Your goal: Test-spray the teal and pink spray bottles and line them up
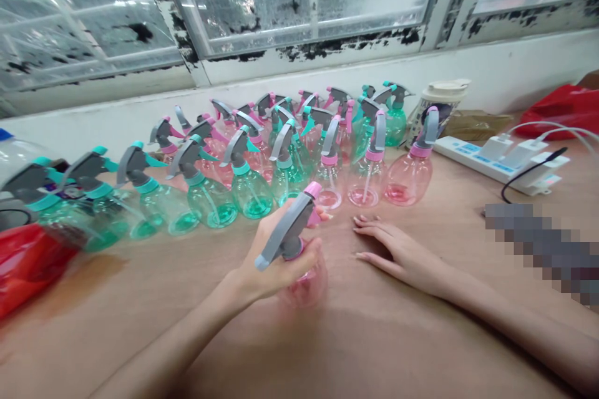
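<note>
My left hand (266,268) is wrapped round the neck of a pink spray bottle (306,283) with a grey trigger head and a pink nozzle. The bottle stands slightly tilted in front of me, its lower part a little blurred. My right hand (402,255) rests on the table to the right, fingers stretched out and apart, holding nothing. Just beyond both hands is a row of spray bottles, green ones such as this green spray bottle (253,193) on the left and pink ones such as this pink spray bottle (409,177) on the right.
More pink and green bottles crowd behind the front row, by the wall. To the right are a paper cup (437,106), a white power strip (503,162) with plugs and cables, and a red bag (561,112). Another red bag (28,262) lies at the left edge.
</note>
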### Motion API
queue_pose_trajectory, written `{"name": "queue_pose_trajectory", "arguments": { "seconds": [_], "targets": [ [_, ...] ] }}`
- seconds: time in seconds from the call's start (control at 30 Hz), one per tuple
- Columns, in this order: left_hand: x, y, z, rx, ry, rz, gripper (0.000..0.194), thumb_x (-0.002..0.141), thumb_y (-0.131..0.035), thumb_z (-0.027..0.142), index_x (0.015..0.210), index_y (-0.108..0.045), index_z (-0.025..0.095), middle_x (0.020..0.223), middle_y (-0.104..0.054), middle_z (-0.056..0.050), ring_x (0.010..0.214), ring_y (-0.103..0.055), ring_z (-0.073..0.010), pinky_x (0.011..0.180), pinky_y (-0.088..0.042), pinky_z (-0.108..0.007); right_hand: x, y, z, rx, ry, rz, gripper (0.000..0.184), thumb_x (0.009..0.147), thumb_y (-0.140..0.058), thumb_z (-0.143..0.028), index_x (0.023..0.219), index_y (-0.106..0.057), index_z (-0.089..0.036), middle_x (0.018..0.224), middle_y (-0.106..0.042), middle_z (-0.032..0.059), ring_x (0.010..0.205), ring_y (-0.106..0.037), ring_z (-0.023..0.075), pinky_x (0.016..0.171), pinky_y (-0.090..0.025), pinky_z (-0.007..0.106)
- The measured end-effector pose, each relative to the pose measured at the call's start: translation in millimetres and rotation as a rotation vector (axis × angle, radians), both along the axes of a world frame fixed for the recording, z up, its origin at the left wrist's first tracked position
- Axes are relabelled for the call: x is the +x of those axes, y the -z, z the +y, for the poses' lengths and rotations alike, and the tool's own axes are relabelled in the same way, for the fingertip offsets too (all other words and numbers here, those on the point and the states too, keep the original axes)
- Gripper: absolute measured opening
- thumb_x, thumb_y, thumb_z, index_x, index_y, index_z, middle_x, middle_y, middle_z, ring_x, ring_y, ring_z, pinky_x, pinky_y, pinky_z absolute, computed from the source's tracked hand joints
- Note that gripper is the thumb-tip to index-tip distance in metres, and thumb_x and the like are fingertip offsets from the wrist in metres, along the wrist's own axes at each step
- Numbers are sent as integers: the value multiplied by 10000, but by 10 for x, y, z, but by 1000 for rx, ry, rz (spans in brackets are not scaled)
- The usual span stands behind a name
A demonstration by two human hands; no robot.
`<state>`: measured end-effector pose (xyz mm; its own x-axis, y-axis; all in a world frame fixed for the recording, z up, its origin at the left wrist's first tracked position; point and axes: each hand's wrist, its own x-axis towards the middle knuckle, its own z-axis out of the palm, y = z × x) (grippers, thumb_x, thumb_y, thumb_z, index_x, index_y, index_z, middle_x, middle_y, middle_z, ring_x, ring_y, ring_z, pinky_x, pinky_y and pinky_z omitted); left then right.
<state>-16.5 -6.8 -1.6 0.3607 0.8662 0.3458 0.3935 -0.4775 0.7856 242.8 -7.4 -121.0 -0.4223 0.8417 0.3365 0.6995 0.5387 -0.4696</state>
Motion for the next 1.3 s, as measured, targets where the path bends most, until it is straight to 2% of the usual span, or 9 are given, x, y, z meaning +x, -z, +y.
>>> {"name": "queue_pose_trajectory", "arguments": {
  "seconds": [0.07,0.2,0.3,0.4,0.47,0.7,0.83,1.0,1.3],
  "targets": [
    [9,-33,-2,51,52,11,115,751,-576,245,863,-599,235,911,-666,-31,846,-654,-196,838,-545,-330,-2,2,2,2,-2,2,430,921,-551,-452,1291,-555,-235,1401,-551,113,1309,-493,298,1097,-391,535],
    [17,-35,8,61,30,27,69,755,-578,224,824,-584,226,878,-649,-32,844,-647,-199,838,-542,-345,2,7,7,-3,-6,-9,433,926,-544,-455,1295,-548,-228,1414,-538,114,1320,-480,291,1106,-381,527],
    [15,4,24,44,17,35,149,757,-584,249,904,-604,231,910,-658,-33,738,-629,-180,719,-552,-314,3,-1,5,-8,-14,-10,436,929,-542,-453,1299,-542,-224,1417,-535,120,1322,-478,291,1105,-380,529],
    [26,55,25,21,-34,53,244,762,-571,289,1000,-602,241,865,-652,-22,569,-548,-135,543,-497,-263,0,-15,0,-5,-8,3,433,923,-551,-451,1298,-547,-235,1405,-547,117,1316,-484,297,1097,-387,535],
    [41,87,12,14,-78,55,271,766,-559,296,1030,-595,243,841,-632,-11,533,-513,-121,509,-467,-248,-2,-21,-4,-6,-7,6,431,923,-550,-452,1296,-551,-235,1403,-549,116,1316,-485,297,1097,-387,536],
    [79,150,-30,64,-159,-5,376,758,-580,213,1130,-599,270,632,-517,48,634,-564,-167,849,-538,-391,9,-12,0,-11,-7,-18,438,931,-536,-466,1300,-542,-231,1422,-530,111,1335,-462,293,1111,-375,530],
    [87,143,-47,47,-178,1,400,774,-565,236,1172,-585,268,709,-580,19,725,-621,-194,804,-544,-382,16,-4,6,-6,-14,-17,449,928,-542,-466,1309,-534,-229,1422,-530,113,1329,-470,291,1111,-377,527],
    [88,147,-58,46,-189,-12,310,792,-578,250,1101,-612,256,710,-581,17,828,-654,-212,878,-528,-396,15,-6,9,-5,-23,-21,440,936,-532,-455,1309,-529,-222,1427,-525,119,1338,-459,291,1110,-371,539],
    [79,176,-32,87,-161,-38,361,763,-586,195,1114,-635,262,756,-607,16,760,-651,-184,857,-552,-391,9,-22,-2,-15,-11,-18,439,932,-531,-468,1292,-548,-218,1419,-532,122,1333,-465,295,1116,-362,535]
  ]
}}
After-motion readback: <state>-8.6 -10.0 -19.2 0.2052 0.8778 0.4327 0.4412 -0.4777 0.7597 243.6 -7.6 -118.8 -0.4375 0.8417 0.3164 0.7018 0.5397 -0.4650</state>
